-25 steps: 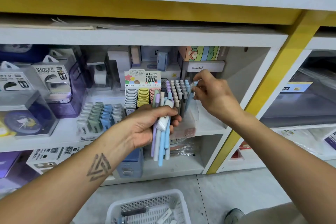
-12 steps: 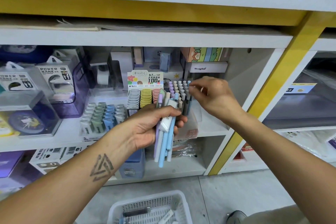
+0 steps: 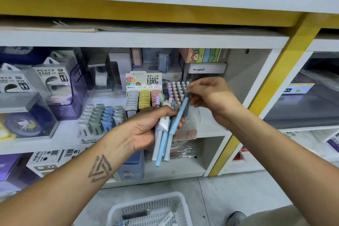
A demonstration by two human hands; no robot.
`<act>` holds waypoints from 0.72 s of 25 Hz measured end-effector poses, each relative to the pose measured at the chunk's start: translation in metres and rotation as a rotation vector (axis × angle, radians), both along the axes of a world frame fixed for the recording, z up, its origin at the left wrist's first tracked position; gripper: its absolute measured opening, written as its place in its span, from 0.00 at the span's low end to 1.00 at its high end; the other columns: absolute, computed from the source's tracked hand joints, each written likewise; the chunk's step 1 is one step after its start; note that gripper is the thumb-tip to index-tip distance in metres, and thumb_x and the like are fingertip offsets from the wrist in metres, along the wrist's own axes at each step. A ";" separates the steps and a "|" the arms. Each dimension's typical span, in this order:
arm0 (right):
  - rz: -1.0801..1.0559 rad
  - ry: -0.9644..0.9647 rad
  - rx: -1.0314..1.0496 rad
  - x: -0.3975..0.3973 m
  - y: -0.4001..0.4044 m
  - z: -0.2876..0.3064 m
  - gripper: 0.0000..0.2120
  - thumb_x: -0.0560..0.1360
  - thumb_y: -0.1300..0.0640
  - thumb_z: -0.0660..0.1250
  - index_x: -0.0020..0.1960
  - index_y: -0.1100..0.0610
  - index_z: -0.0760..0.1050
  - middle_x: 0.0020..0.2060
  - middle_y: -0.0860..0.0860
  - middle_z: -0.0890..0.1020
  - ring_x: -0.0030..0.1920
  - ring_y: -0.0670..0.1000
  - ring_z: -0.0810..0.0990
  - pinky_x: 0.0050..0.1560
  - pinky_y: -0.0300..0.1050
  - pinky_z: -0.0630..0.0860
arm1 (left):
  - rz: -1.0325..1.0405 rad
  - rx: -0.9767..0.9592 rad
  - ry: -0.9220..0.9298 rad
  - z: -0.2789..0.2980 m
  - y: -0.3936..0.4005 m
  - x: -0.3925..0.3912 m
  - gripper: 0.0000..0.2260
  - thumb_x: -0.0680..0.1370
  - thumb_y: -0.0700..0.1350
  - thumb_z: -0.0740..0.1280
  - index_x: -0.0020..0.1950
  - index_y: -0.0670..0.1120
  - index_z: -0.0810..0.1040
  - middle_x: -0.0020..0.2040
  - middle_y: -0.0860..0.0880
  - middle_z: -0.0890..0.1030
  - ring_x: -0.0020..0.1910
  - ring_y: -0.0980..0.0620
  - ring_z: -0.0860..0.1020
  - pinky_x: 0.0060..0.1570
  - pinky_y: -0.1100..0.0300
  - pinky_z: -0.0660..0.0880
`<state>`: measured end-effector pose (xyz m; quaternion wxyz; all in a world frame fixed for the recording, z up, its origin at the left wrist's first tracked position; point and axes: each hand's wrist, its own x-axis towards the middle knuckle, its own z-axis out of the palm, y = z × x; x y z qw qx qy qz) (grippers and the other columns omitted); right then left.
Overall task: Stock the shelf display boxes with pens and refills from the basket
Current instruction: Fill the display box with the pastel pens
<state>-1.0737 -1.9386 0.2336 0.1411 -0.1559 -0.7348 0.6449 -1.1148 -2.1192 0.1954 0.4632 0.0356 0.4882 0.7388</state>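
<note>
My left hand [image 3: 145,128] grips a bundle of pastel pens [image 3: 161,145] in front of the middle shelf, their lower ends hanging below my palm. My right hand [image 3: 211,97] pinches the upper end of a blue pen [image 3: 180,113] that slants up out of the bundle. Just behind it stands the clear display box [image 3: 190,124], packed with upright pens [image 3: 176,91] showing purple, beige and blue caps. The white basket [image 3: 176,202] sits on the floor below, with a few pens and refills inside.
Left of the pen box stand a lead-refill display [image 3: 144,95] and a box of erasers [image 3: 100,119]. Power bank packs [image 3: 53,82] fill the far left. A yellow shelf post [image 3: 266,101] rises right of my right hand. A shoe [image 3: 236,216] shows at bottom right.
My right hand set a blue pen into the display box, then came back down to the bundle and took hold of another blue pen. My left hand stayed put.
</note>
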 end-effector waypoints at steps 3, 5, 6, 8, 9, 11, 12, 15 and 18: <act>-0.154 0.102 0.065 -0.002 0.020 0.005 0.04 0.77 0.67 0.67 0.46 0.64 0.81 0.30 0.56 0.81 0.26 0.50 0.77 0.31 0.42 0.79 | 0.008 -0.021 -0.031 -0.001 0.000 0.002 0.08 0.74 0.33 0.67 0.52 0.36 0.77 0.42 0.37 0.81 0.35 0.46 0.80 0.31 0.58 0.78; -0.209 0.136 0.335 -0.004 0.034 0.005 0.03 0.77 0.65 0.68 0.48 0.61 0.81 0.31 0.55 0.82 0.28 0.50 0.80 0.33 0.44 0.80 | 0.006 -0.025 -0.019 0.000 -0.001 0.002 0.09 0.73 0.33 0.67 0.53 0.37 0.76 0.41 0.37 0.81 0.34 0.47 0.80 0.31 0.58 0.78; -0.206 0.152 0.501 -0.004 0.039 0.002 0.03 0.77 0.63 0.68 0.50 0.59 0.80 0.32 0.55 0.83 0.31 0.50 0.82 0.37 0.44 0.81 | 0.009 -0.025 -0.014 0.001 -0.001 0.002 0.09 0.72 0.33 0.68 0.52 0.37 0.76 0.41 0.37 0.82 0.34 0.47 0.80 0.31 0.58 0.78; -0.144 0.175 0.768 -0.003 0.043 -0.006 0.05 0.78 0.59 0.68 0.53 0.53 0.78 0.37 0.50 0.84 0.36 0.45 0.84 0.42 0.43 0.82 | 0.012 -0.028 -0.006 0.002 -0.001 0.002 0.12 0.69 0.33 0.69 0.52 0.36 0.76 0.41 0.37 0.82 0.34 0.47 0.80 0.32 0.58 0.78; -0.104 0.186 0.838 -0.002 0.043 -0.012 0.06 0.79 0.58 0.68 0.55 0.50 0.76 0.39 0.47 0.84 0.37 0.42 0.83 0.43 0.41 0.83 | 0.012 -0.030 0.000 0.002 -0.001 0.002 0.14 0.68 0.33 0.70 0.53 0.36 0.76 0.41 0.36 0.82 0.34 0.47 0.80 0.32 0.58 0.79; -0.044 0.206 0.902 -0.002 0.039 -0.021 0.07 0.80 0.57 0.67 0.54 0.47 0.72 0.41 0.46 0.83 0.39 0.40 0.83 0.43 0.44 0.83 | 0.018 -0.033 0.008 0.001 -0.001 0.001 0.14 0.68 0.33 0.70 0.53 0.34 0.77 0.42 0.36 0.82 0.35 0.46 0.81 0.33 0.58 0.79; -0.023 0.215 0.912 -0.002 0.038 -0.024 0.07 0.80 0.56 0.66 0.53 0.47 0.71 0.41 0.46 0.83 0.40 0.41 0.83 0.43 0.47 0.83 | 0.025 -0.033 0.007 0.001 -0.002 0.001 0.13 0.69 0.33 0.70 0.53 0.34 0.77 0.42 0.36 0.82 0.36 0.46 0.81 0.33 0.58 0.79; 0.049 0.218 0.934 -0.002 0.035 -0.029 0.08 0.80 0.57 0.67 0.51 0.46 0.69 0.40 0.47 0.83 0.41 0.44 0.83 0.43 0.52 0.83 | 0.035 -0.026 0.000 0.001 -0.003 0.000 0.12 0.70 0.33 0.71 0.53 0.34 0.78 0.42 0.36 0.82 0.36 0.46 0.81 0.33 0.58 0.80; 0.145 0.218 1.017 0.000 0.034 -0.032 0.06 0.78 0.59 0.68 0.50 0.51 0.71 0.39 0.52 0.82 0.42 0.54 0.81 0.42 0.56 0.80 | 0.040 -0.028 0.002 0.002 -0.004 0.001 0.11 0.68 0.33 0.72 0.50 0.34 0.80 0.39 0.37 0.81 0.35 0.45 0.81 0.33 0.58 0.80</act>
